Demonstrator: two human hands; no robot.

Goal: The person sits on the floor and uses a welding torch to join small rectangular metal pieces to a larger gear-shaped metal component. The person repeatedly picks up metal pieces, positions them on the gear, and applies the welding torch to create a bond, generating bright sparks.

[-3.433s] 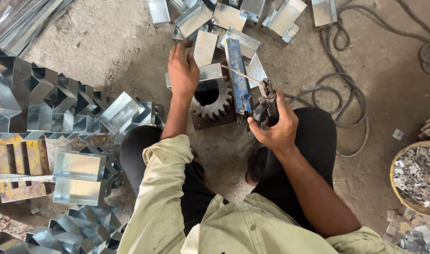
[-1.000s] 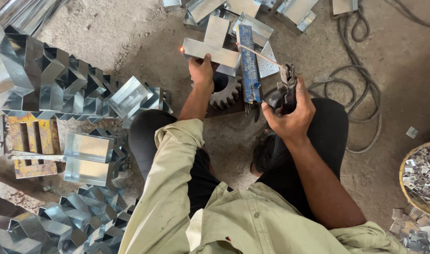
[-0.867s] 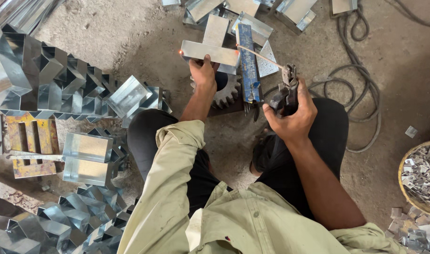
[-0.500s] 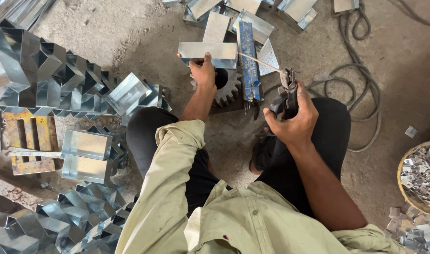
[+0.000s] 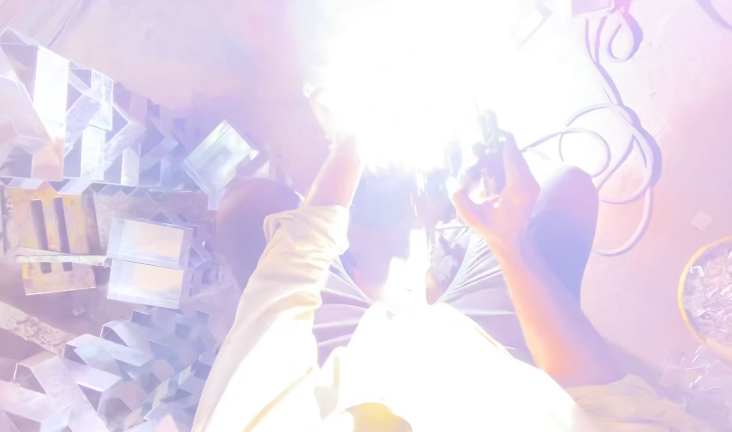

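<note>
Head view, heavy white flare across top centre (welding arc, by the look of it), so the step in hand reads as striking a weld on whatever lies under the glare; the workpiece itself is washed out and cannot be made out. Right hand (image 5: 494, 196) is closed around a dark electrode holder (image 5: 488, 152), tip pointing into the flare, cable (image 5: 622, 160) looping off on the floor to the right. Left hand (image 5: 334, 120) reaches up into the glare, mostly burnt out; cannot tell whether it is open or gripping. Stacked folded sheet-metal pieces (image 5: 70, 152) lie left, a basket of scraps (image 5: 722, 292) far right. Next move likely calls for steadying the tip.
</note>
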